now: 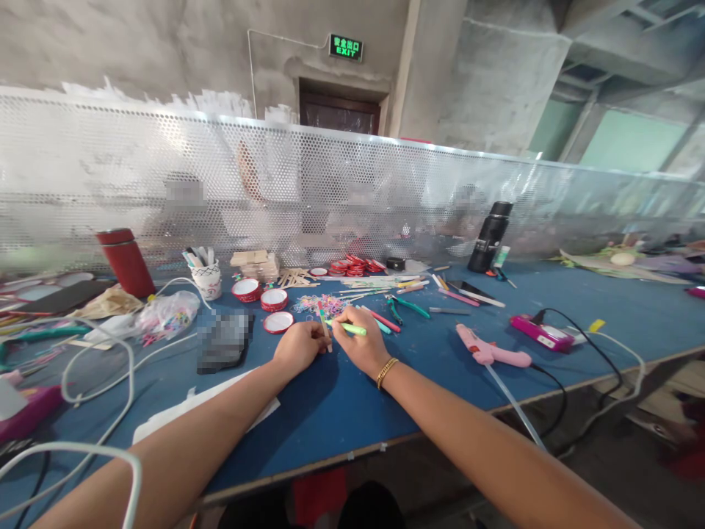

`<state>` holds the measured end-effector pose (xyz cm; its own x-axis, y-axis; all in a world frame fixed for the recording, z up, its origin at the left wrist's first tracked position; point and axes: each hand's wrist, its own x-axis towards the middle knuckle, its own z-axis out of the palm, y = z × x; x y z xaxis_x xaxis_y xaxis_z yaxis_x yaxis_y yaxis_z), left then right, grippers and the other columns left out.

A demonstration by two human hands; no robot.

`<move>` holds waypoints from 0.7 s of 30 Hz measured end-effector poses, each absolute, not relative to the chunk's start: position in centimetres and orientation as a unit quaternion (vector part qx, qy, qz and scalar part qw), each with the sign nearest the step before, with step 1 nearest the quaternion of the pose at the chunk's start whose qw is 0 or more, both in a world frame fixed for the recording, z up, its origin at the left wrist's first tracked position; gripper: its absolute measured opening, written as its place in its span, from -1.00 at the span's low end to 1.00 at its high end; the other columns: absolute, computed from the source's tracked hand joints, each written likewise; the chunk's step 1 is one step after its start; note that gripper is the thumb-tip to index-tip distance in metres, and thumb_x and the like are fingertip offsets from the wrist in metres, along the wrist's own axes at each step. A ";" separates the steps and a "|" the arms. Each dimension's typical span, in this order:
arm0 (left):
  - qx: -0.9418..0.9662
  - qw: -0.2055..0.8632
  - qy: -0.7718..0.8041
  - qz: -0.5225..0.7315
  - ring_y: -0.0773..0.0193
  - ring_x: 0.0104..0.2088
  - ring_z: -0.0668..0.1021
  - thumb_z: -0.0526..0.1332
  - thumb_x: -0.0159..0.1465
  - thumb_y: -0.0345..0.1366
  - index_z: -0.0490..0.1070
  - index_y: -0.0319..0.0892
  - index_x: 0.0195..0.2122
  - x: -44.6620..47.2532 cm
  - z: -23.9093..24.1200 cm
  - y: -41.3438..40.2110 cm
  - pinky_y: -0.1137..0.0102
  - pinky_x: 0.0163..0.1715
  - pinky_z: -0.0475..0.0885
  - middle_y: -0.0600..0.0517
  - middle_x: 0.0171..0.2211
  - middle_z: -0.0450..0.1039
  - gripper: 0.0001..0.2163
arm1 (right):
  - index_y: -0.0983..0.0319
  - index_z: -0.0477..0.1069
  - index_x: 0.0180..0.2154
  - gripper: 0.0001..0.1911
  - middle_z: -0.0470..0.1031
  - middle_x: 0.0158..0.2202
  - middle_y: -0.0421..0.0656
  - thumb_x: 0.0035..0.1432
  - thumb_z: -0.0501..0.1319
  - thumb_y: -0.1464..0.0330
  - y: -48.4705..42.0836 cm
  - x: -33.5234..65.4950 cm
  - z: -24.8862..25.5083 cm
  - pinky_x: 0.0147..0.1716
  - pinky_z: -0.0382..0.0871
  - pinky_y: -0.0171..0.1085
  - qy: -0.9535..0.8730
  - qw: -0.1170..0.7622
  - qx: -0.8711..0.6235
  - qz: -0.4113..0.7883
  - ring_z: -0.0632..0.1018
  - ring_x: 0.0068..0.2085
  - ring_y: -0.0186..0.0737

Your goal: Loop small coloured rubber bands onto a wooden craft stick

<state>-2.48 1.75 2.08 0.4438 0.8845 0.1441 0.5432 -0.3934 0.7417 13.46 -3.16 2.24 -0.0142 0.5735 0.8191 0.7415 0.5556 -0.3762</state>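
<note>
My left hand point(300, 347) is closed around the lower part of a thin wooden craft stick point(324, 323), which stands nearly upright and shows red and green colour near its top. In my right hand point(362, 342) is a light green marker point(352, 328), its tip against or very close to the stick. A gold bracelet point(386, 373) circles the right wrist. Just behind both hands lies a heap of small pastel-coloured pieces point(324, 305). Red-rimmed round tins point(278, 322) sit to the left of it.
Teal pliers point(406, 308) and several markers point(385, 319) lie right of centre. A pink glue gun point(490, 349) rests further right, beside a magenta box point(543, 333). A phone point(225, 342), white cables and a red flask point(126, 263) occupy the left. A black bottle point(489, 236) stands by the perforated screen.
</note>
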 end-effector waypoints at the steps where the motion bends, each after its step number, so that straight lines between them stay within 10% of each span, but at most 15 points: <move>1: 0.790 0.313 0.452 0.271 0.34 -0.55 0.45 0.21 0.13 -0.20 0.45 -0.17 -0.49 -2.5 2.0 1.8 0.47 -0.55 0.22 0.09 -0.57 0.48 -0.83 | 0.17 0.29 -0.47 -0.84 0.42 -0.50 -0.23 0.18 0.13 0.38 -3.1 13.4 2.2 -0.30 0.19 -0.26 -0.710 0.525 -0.462 -0.080 0.39 -0.42 -0.25; 21: 0.786 0.314 0.462 0.264 0.35 -0.56 0.44 0.21 0.13 -0.21 0.46 -0.16 -0.49 -2.4 2.5 1.5 0.48 -0.56 0.22 0.09 -0.57 0.49 -0.85 | 0.17 0.29 -0.47 -0.83 0.41 -0.51 -0.24 0.18 0.13 0.38 -3.1 13.4 2.1 -0.28 0.20 -0.26 -0.713 0.521 -0.462 -0.088 0.39 -0.41 -0.25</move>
<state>-2.42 1.51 2.51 0.4332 0.8927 0.1241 0.5615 -0.3751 0.7376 13.39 -3.08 2.12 -0.0316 0.5661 0.8237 0.7500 0.5582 -0.3548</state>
